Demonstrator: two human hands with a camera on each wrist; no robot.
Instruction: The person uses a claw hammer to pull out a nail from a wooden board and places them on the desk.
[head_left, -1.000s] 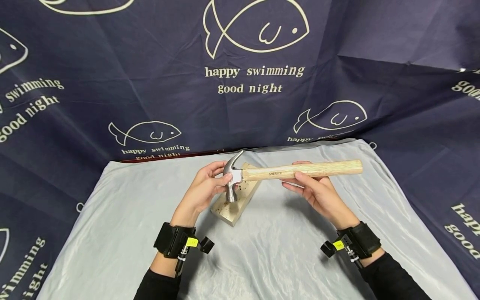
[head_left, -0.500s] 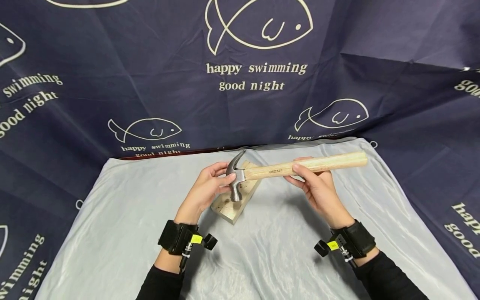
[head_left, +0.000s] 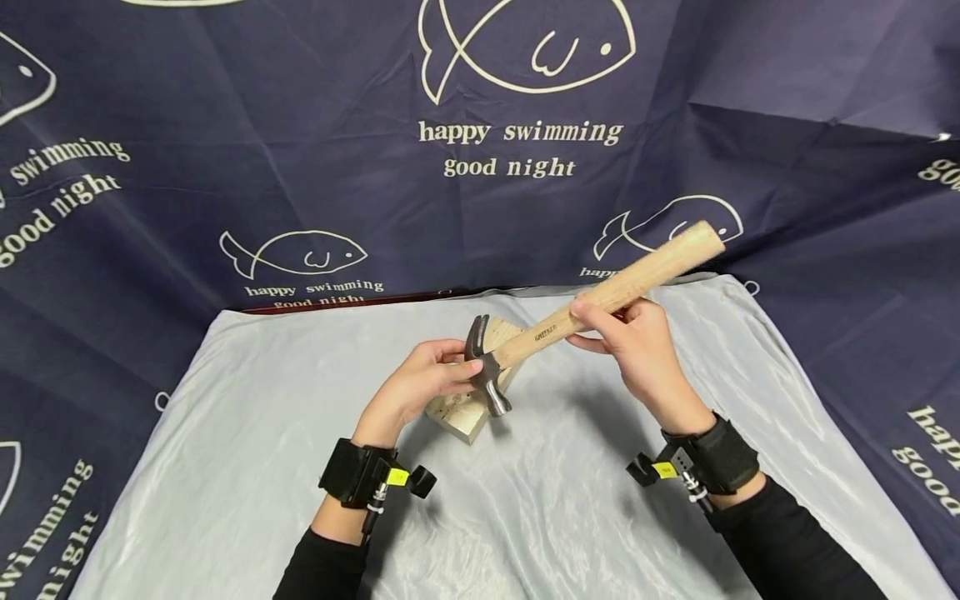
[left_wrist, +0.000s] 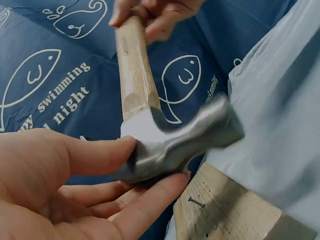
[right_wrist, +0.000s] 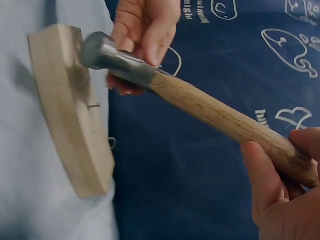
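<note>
A claw hammer (head_left: pixel 551 327) with a metal head and a pale wooden handle is held up in both hands, its handle slanting up to the right. My left hand (head_left: pixel 420 379) pinches the head between thumb and fingers, seen closely in the left wrist view. Around the middle of the handle, my right hand (head_left: pixel 633 346) grips with thumb and fingers. Beneath the hammer head lies a wooden block (head_left: pixel 459 417), partly hidden by head and hand. A nail (left_wrist: pixel 196 202) sticks out of the block's top in the left wrist view.
A pale satin cloth (head_left: pixel 285 433) covers the table under the block. Behind and beside it hangs a dark blue curtain (head_left: pixel 300 125) printed with white fish and lettering. Each wrist wears a black strap with a small camera.
The hammer has tilted: its handle end has risen from nearly level to a steep slant. The right hand has moved up with it, and the head has turned and shifted slightly right.
</note>
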